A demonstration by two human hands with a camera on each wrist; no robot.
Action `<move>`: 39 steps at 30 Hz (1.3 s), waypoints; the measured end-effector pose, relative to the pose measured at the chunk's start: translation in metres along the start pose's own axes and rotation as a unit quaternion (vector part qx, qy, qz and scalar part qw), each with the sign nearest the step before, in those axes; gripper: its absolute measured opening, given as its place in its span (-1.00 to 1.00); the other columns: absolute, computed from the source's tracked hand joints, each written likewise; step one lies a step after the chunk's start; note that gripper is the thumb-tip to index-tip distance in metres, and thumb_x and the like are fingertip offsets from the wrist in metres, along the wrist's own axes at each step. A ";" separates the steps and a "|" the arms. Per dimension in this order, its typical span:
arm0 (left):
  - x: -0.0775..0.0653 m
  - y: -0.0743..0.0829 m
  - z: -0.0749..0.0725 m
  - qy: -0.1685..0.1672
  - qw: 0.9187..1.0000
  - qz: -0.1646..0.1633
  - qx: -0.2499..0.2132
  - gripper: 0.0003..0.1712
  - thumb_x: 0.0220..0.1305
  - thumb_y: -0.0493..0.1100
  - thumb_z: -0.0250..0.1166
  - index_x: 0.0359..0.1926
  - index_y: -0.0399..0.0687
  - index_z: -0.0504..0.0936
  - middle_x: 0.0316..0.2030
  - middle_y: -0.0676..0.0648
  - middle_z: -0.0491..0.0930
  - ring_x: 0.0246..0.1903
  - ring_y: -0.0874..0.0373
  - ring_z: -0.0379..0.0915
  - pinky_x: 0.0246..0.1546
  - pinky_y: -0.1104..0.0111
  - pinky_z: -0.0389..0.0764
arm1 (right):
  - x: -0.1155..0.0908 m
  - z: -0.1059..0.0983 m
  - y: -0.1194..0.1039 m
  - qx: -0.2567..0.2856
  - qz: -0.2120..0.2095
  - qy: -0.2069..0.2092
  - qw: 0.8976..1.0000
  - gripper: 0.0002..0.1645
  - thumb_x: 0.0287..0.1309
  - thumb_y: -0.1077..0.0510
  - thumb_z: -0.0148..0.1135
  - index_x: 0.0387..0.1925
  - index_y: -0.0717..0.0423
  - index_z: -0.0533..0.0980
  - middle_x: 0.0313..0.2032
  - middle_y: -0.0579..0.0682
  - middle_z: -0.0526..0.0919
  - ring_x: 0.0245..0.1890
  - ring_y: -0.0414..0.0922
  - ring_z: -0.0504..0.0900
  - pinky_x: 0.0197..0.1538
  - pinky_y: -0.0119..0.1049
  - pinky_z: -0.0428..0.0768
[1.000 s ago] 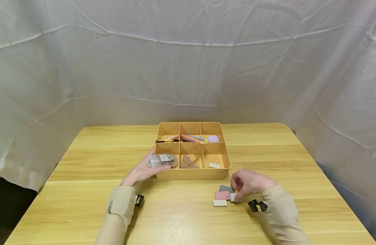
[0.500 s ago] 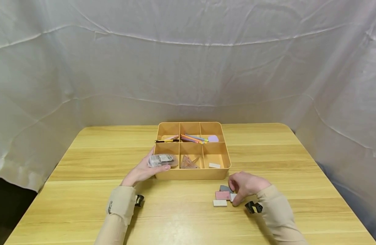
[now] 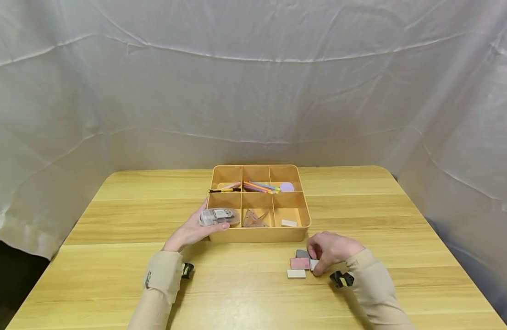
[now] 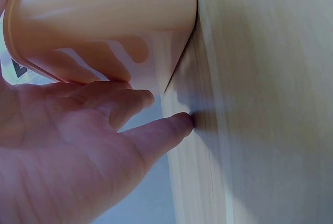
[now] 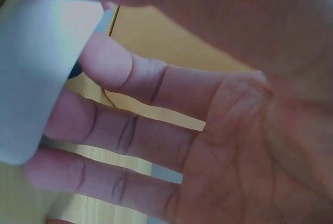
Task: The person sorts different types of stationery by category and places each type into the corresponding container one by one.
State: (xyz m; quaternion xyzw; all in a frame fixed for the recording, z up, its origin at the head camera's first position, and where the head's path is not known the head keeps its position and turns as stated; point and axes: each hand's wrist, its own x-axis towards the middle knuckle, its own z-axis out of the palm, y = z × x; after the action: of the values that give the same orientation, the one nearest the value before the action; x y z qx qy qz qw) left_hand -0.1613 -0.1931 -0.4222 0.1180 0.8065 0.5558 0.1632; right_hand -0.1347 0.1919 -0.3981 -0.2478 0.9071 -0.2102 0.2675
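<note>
Right hand point(image 3: 333, 250) grip: white eraser point(image 5: 31, 73); left hand point(image 3: 192, 229): organizer point(image 3: 259, 233); labels unreadable

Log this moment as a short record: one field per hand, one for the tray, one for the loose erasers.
left hand: rests against the near left corner of the tray, thumb on a clear plastic case
right hand: fingers curled round a white eraser on the table
tray: orange, six compartments; holds pens, a clear triangle ruler, one white eraser
loose erasers: grey, pink, white, beside the right hand
</note>
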 end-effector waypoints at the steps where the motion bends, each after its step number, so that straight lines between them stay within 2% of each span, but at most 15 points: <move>1: 0.000 0.000 0.000 -0.001 1.000 0.002 0.000 0.28 0.25 -0.02 0.43 0.62 -0.04 -0.37 0.33 -0.33 0.46 0.36 -0.26 0.36 0.50 -0.19 0.14 | 0.000 0.000 0.000 0.002 -0.001 -0.001 1.000 -0.64 -0.36 0.25 0.55 -0.54 0.04 0.47 -0.51 -0.18 0.47 -0.44 -0.26 0.38 -0.36 -0.46 0.36; 9: 0.001 -0.001 0.001 -0.004 1.000 0.011 -0.003 0.27 0.25 -0.04 0.43 0.62 -0.02 -0.35 0.34 -0.34 0.45 0.36 -0.26 0.37 0.50 -0.19 0.15 | -0.002 -0.003 0.005 0.032 -0.014 0.000 0.999 -0.68 -0.32 0.28 0.50 -0.50 0.06 0.49 -0.51 -0.16 0.51 -0.46 -0.28 0.42 -0.37 -0.47 0.42; 15: 0.001 -0.002 0.001 -0.006 1.000 0.015 -0.005 0.25 0.26 -0.03 0.42 0.63 0.02 -0.33 0.36 -0.33 0.43 0.37 -0.25 0.36 0.49 -0.19 0.17 | -0.006 -0.010 0.013 0.080 -0.068 0.007 0.994 -0.80 -0.25 0.34 0.34 -0.49 0.15 0.50 -0.57 -0.22 0.47 -0.54 -0.36 0.42 -0.45 -0.52 0.43; 20: 0.001 -0.001 0.002 -0.008 1.000 0.016 -0.009 0.24 0.27 -0.04 0.42 0.63 0.03 -0.32 0.35 -0.32 0.44 0.35 -0.23 0.38 0.48 -0.17 0.20 | -0.010 -0.017 0.018 0.101 -0.128 0.033 0.986 -0.86 -0.12 0.33 0.32 -0.46 0.13 0.52 -0.56 -0.22 0.48 -0.54 -0.38 0.43 -0.46 -0.51 0.45; 25: 0.000 -0.001 0.002 -0.002 1.000 0.010 -0.009 0.22 0.26 -0.03 0.42 0.63 0.04 -0.28 0.34 -0.30 0.46 0.35 -0.21 0.39 0.48 -0.17 0.21 | -0.014 -0.023 0.021 0.086 -0.161 0.092 0.979 -0.83 -0.02 0.32 0.30 -0.37 0.03 0.54 -0.48 -0.22 0.53 -0.43 -0.37 0.50 -0.34 -0.42 0.58; 29: 0.000 0.000 0.002 -0.002 1.000 0.008 -0.010 0.21 0.26 -0.03 0.42 0.63 0.04 -0.27 0.34 -0.30 0.46 0.34 -0.20 0.40 0.48 -0.17 0.21 | -0.015 -0.026 0.019 0.068 -0.171 0.160 0.970 -0.81 0.02 0.31 0.32 -0.33 -0.02 0.56 -0.44 -0.23 0.57 -0.37 -0.36 0.53 -0.23 -0.33 0.61; 34: 0.000 -0.001 0.002 -0.003 1.000 0.012 -0.011 0.23 0.26 -0.03 0.42 0.63 0.05 -0.30 0.36 -0.31 0.44 0.36 -0.22 0.38 0.49 -0.16 0.19 | -0.013 -0.033 0.012 0.055 -0.169 0.242 0.954 -0.86 0.13 0.24 0.38 -0.32 -0.04 0.58 -0.44 -0.26 0.59 -0.36 -0.34 0.52 -0.21 -0.40 0.57; 39: 0.001 -0.001 0.002 0.001 1.000 0.020 -0.014 0.23 0.26 -0.05 0.42 0.63 0.07 -0.30 0.39 -0.31 0.39 0.38 -0.23 0.34 0.50 -0.16 0.17 | -0.001 -0.047 -0.001 0.001 -0.141 0.306 0.941 -0.94 0.19 0.14 0.38 -0.31 -0.04 0.62 -0.43 -0.24 0.62 -0.37 -0.24 0.50 -0.26 -0.43 0.48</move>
State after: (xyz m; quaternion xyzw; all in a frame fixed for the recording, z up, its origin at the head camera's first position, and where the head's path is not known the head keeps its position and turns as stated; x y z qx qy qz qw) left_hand -0.1612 -0.1912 -0.4237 0.1310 0.7961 0.5706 0.1533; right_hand -0.1617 0.2030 -0.3610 -0.2965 0.9008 -0.3125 -0.0552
